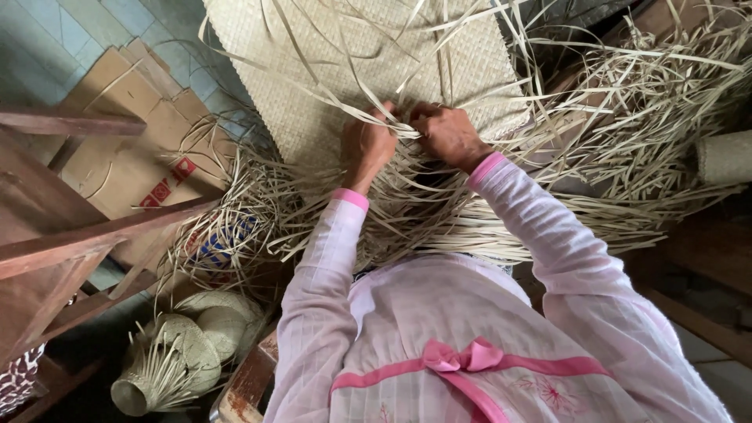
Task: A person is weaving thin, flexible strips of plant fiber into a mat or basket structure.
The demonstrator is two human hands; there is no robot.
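A pale woven straw mat (329, 55) lies in front of me, its near edge ending in many loose flat straw strips (439, 215) that fall toward my lap. My left hand (368, 145) and my right hand (448, 133) sit side by side at that unfinished edge, both closed on strips where the weave stops. Both arms wear pink sleeves with darker pink cuffs. My fingertips are partly hidden among the strips.
A tangled heap of straw strips (650, 102) fills the right side, with a small woven roll (724, 157) beside it. Flattened cardboard boxes (129, 133) lie on the tiled floor at left. Wooden rails (86, 243) cross the lower left, above woven straw hats (192, 345).
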